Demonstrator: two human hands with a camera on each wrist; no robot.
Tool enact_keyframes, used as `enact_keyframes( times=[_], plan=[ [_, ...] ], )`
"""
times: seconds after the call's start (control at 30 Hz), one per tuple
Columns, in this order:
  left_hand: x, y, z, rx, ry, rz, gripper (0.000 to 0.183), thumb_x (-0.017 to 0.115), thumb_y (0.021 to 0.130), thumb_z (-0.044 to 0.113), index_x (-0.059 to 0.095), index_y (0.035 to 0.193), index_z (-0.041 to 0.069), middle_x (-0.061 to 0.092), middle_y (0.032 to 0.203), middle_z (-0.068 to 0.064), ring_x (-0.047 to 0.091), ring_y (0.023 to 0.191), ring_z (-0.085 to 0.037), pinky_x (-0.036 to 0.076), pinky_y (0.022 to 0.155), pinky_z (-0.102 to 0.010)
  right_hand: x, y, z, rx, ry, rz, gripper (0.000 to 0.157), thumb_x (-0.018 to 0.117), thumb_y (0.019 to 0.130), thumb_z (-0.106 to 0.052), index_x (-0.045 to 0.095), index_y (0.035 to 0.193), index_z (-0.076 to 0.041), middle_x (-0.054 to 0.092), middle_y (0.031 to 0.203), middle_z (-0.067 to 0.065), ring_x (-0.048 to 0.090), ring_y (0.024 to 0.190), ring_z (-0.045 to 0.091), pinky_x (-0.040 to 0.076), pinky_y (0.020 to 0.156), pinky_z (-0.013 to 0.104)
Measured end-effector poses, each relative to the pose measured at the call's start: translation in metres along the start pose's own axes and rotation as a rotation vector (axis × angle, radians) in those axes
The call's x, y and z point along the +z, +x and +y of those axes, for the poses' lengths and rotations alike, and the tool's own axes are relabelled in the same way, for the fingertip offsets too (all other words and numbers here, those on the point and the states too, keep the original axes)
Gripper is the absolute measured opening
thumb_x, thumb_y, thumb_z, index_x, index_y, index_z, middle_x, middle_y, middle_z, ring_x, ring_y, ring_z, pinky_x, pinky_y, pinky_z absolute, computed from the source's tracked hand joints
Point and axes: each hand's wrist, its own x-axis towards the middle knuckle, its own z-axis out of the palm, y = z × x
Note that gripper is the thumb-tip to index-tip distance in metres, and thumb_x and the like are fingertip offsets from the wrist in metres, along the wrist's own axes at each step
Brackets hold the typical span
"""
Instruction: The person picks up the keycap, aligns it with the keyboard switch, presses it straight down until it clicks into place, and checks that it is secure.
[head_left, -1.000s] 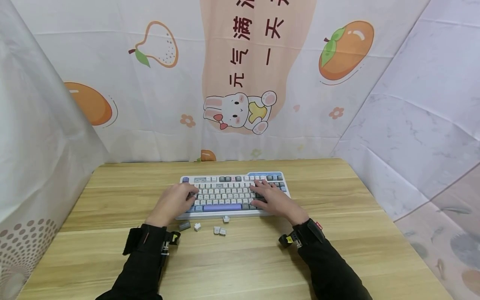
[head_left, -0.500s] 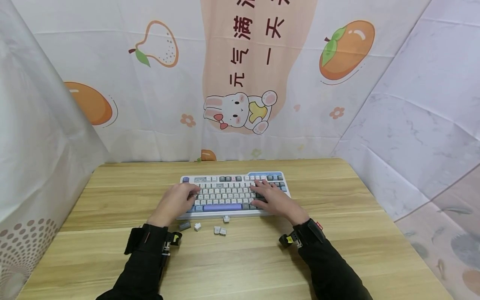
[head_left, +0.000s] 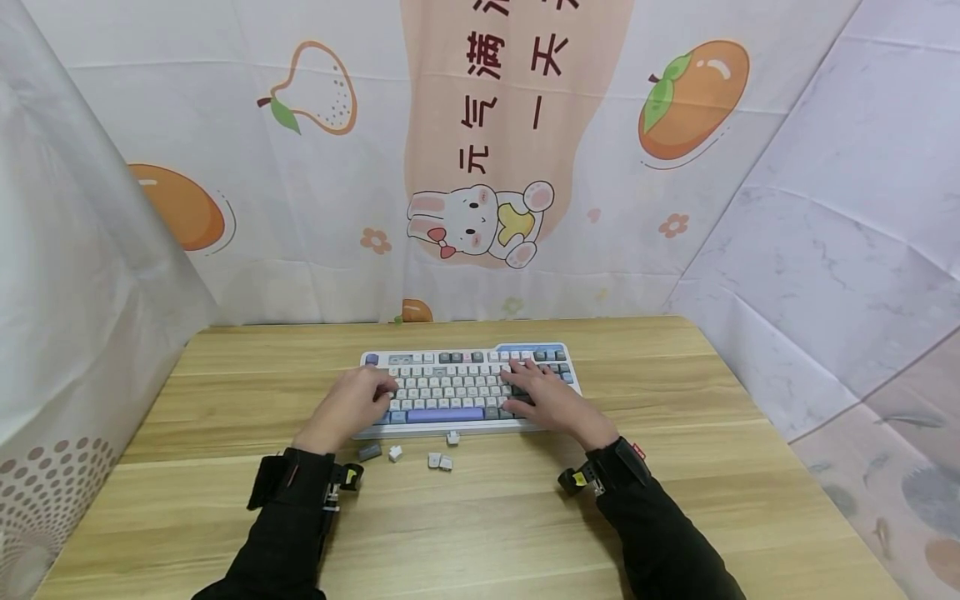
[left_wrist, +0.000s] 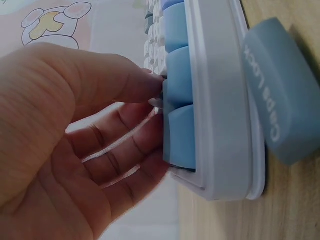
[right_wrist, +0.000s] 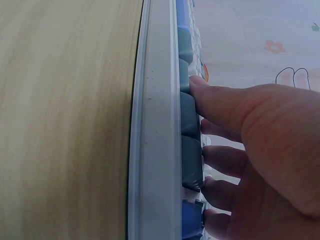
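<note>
A white keyboard with white, grey and blue keycaps and a purple space bar lies on the table. My left hand is at its left end. In the left wrist view, thumb and fingers close in on a keycap behind the blue bottom-row keys; the fingertips partly hide it. My right hand rests spread over the right side, its thumb on the dark keys at the front. A loose grey-blue Caps Lock keycap lies on the table before the left corner.
Near the keyboard's front edge lie several loose white keycaps, among them one tipped, one close to the frame and a pair side by side. The wooden table ends at a printed curtain.
My left hand shifts only very slightly at the keyboard's left end, a little right and then back. The right hand, the keyboard and the loose keycaps stay where they were.
</note>
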Motion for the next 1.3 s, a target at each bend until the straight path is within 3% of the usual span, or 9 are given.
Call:
enact_keyframes(
  times=[0.43,0.87,1.3],
  plan=[
    [-0.0041,-0.0008,0.0007,0.003,-0.021,-0.035,0.015,0.061,0.080,-0.002,0.073,0.085,0.006,0.066,0.090,-0.005,0.051,0.070,-0.014,0.046,0.064,-0.032,-0.0003,0.0002,0.0004,0.002,0.008,0.006,0.056,0.053,0.095,-0.036,0.042,0.143,-0.009,0.029,0.151,0.019,0.019,0.139,0.038,0.015,0.110,0.054],
    [-0.0051,-0.0014,0.0025,0.002,-0.018,-0.034,0.017,0.061,0.085,0.000,0.073,0.096,0.003,0.067,0.094,-0.008,0.049,0.065,-0.013,0.043,0.059,-0.031,-0.0001,0.0001,0.0008,0.001,0.006,0.002,0.056,0.053,0.095,-0.036,0.042,0.143,-0.008,0.029,0.151,0.020,0.020,0.138,0.039,0.015,0.109,0.055],
    [-0.0045,-0.0009,0.0014,-0.020,-0.028,-0.064,0.018,0.060,0.083,-0.002,0.074,0.092,0.006,0.068,0.095,-0.006,0.047,0.061,-0.013,0.041,0.055,-0.029,-0.0005,0.0006,-0.0001,0.009,0.007,-0.002,0.057,0.053,0.095,-0.037,0.042,0.143,-0.009,0.029,0.151,0.019,0.020,0.138,0.039,0.016,0.109,0.056]
  ],
)
